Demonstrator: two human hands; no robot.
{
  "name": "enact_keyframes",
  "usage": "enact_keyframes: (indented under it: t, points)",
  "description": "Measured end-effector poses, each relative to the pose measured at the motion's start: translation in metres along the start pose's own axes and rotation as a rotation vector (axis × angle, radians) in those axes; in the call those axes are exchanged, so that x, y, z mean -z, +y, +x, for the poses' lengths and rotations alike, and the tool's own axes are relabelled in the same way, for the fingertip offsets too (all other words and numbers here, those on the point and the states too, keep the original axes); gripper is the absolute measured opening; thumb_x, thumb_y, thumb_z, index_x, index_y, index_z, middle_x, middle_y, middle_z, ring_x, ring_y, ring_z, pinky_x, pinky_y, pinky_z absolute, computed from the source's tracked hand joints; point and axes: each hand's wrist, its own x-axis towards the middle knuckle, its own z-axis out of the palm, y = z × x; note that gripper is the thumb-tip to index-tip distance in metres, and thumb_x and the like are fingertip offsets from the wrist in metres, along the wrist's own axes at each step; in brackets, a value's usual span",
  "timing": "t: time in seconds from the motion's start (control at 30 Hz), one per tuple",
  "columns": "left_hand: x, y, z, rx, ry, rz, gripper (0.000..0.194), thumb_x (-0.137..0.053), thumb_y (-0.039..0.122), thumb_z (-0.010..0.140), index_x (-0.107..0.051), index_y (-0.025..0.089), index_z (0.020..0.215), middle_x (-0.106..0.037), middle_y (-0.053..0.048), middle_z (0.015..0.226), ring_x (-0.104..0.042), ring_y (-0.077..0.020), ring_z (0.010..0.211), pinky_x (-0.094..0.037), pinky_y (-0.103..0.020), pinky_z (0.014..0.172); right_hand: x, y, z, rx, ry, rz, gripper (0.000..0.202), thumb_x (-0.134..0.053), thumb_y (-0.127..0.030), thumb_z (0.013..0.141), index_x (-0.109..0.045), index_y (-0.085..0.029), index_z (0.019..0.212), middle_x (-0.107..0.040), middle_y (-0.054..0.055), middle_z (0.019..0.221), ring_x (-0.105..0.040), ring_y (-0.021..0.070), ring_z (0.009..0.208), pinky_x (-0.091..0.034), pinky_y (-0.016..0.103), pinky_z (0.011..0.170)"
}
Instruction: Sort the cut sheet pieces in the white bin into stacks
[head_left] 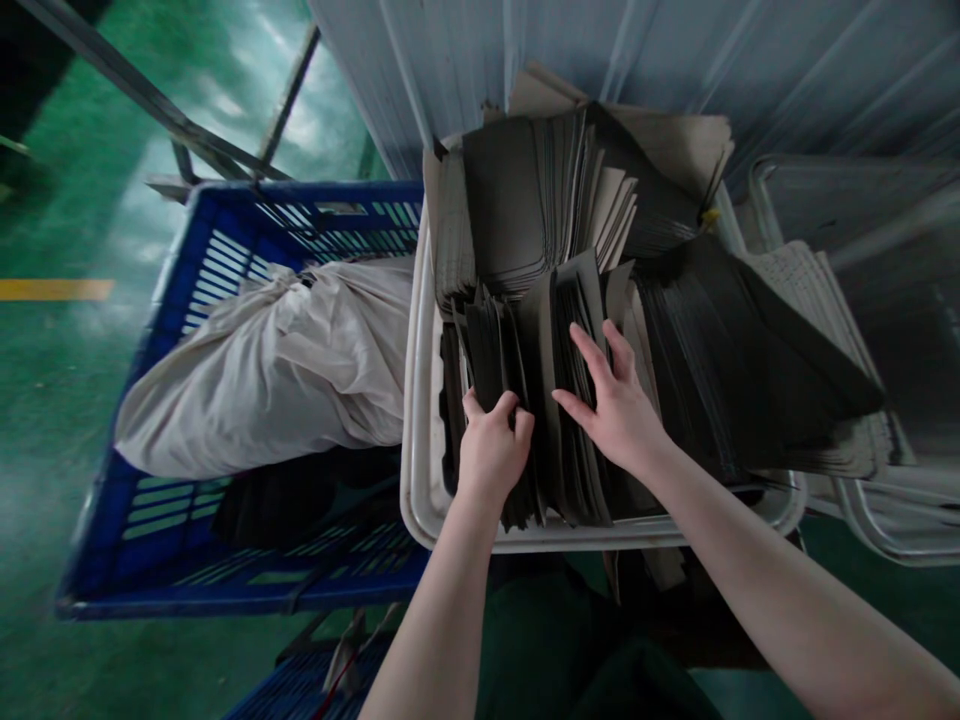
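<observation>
1. Your left forearm (442, 610) lies close to the camera, reaching over the near rim of the white tub (555, 542)
2. Your left hand (493, 450) has curled fingers at the left bundle (487, 350) of dark sheets, its grip apparently closed on their upper edges
3. Your right hand (626, 415) has a released grip, fingers spread over the middle bundle (574, 450)
4. Both bundles stand roughly upright inside the tub, with the rear stack (506, 200) behind; a pale cloth sack (300, 380) lies in the blue crate (187, 603) alongside
5. Both bundles are in the tub; how much handling is done or left, you can't judge from this view
</observation>
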Motion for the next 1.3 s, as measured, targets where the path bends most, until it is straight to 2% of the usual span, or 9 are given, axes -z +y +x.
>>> enact_keyframes:
  t: [0.17, 0.3, 0.37, 0.5, 0.63, 0.8, 0.97, 1.13, 1.3]
  points:
    - [0.008, 0.005, -0.001, 0.034, -0.031, -0.06, 0.051, -0.042, 0.067, 0.078, -0.06, 0.023, 0.097, -0.033, -0.013, 0.131, -0.058, -0.0245, 0.098, -0.049, -0.037, 0.083, 0.001, 0.011, 0.002, -0.135, 0.105, 0.18, 0.108, -0.066, -0.04, 0.076, 0.018, -0.032, 0.143, -0.002, 0.009, 0.153, -0.008, 0.0328, 0.14, -0.035, 0.056, 0.103]
    - [0.01, 0.002, 0.0, 0.038, -0.051, -0.096, 0.047, -0.047, 0.063, 0.078, -0.061, 0.022, 0.095, -0.035, -0.012, 0.127, -0.056, -0.0238, 0.102, -0.048, -0.037, 0.088, -0.004, 0.027, -0.001, -0.238, 0.168, 0.256, 0.115, -0.07, -0.042, 0.072, 0.019, -0.031, 0.143, 0.0, 0.009, 0.154, -0.009, 0.0305, 0.141, -0.029, 0.056, 0.106]
    - [0.009, -0.002, 0.001, 0.007, -0.034, -0.109, 0.037, -0.047, 0.055, 0.082, -0.061, 0.023, 0.095, -0.036, -0.01, 0.124, -0.057, -0.0205, 0.099, -0.047, -0.036, 0.091, -0.008, 0.032, -0.003, -0.28, 0.133, 0.334, 0.106, -0.066, -0.045, 0.076, 0.013, -0.029, 0.145, -0.012, 0.01, 0.153, -0.024, 0.0284, 0.138, -0.034, 0.053, 0.105]
    - [0.003, -0.009, 0.004, -0.052, -0.016, -0.122, 0.023, -0.047, 0.038, 0.085, -0.059, 0.024, 0.099, -0.034, -0.009, 0.122, -0.058, -0.0156, 0.089, -0.046, -0.032, 0.093, -0.012, 0.03, -0.002, -0.259, -0.125, 0.503, 0.072, -0.055, -0.052, 0.082, -0.027, -0.023, 0.141, -0.053, 0.012, 0.13, -0.055, 0.0248, 0.115, -0.046, 0.045, 0.095]
    - [0.002, -0.013, 0.003, -0.026, -0.021, -0.098, 0.023, -0.044, 0.031, 0.087, -0.057, 0.024, 0.105, -0.037, -0.009, 0.12, -0.059, -0.0174, 0.089, -0.05, -0.034, 0.087, -0.013, 0.008, 0.005, -0.256, -0.077, 0.425, 0.087, -0.07, -0.053, 0.067, -0.032, -0.02, 0.137, -0.053, 0.014, 0.128, -0.053, 0.0277, 0.117, -0.045, 0.045, 0.098]
    - [0.009, -0.009, -0.003, -0.013, 0.01, -0.036, 0.023, -0.044, 0.03, 0.087, -0.056, 0.025, 0.105, -0.038, -0.009, 0.122, -0.058, -0.0218, 0.1, -0.05, -0.034, 0.084, -0.018, -0.005, 0.011, -0.209, -0.253, 0.562, 0.072, -0.065, -0.038, 0.076, -0.031, -0.025, 0.137, -0.065, 0.005, 0.11, -0.064, 0.0217, 0.098, -0.052, 0.039, 0.088]
    - [0.01, -0.007, 0.002, -0.024, -0.002, 0.021, 0.024, -0.044, 0.036, 0.087, -0.058, 0.026, 0.103, -0.04, -0.009, 0.121, -0.059, -0.0212, 0.094, -0.05, -0.035, 0.084, -0.02, -0.006, 0.011, -0.263, -0.266, 0.58, 0.06, -0.064, -0.033, 0.075, -0.04, -0.025, 0.13, -0.069, 0.003, 0.1, -0.066, 0.0217, 0.09, -0.054, 0.037, 0.081]
    - [0.011, -0.013, 0.012, -0.003, -0.06, -0.004, 0.033, -0.034, 0.043, 0.09, -0.059, 0.024, 0.101, -0.045, -0.01, 0.112, -0.06, -0.0194, 0.088, -0.048, -0.034, 0.085, -0.02, -0.012, 0.011, -0.275, -0.225, 0.541, 0.082, -0.069, -0.046, 0.069, -0.029, -0.024, 0.138, -0.066, 0.008, 0.108, -0.065, 0.0254, 0.096, -0.052, 0.043, 0.086]
    - [0.013, -0.008, 0.012, -0.017, -0.08, -0.042, 0.044, -0.028, 0.052, 0.09, -0.062, 0.024, 0.096, -0.046, -0.01, 0.114, -0.061, -0.0198, 0.087, -0.049, -0.036, 0.085, -0.017, 0.003, 0.008, -0.235, -0.217, 0.533, 0.095, -0.068, -0.039, 0.073, -0.008, -0.026, 0.145, -0.059, 0.008, 0.122, -0.061, 0.0227, 0.106, -0.047, 0.043, 0.094]
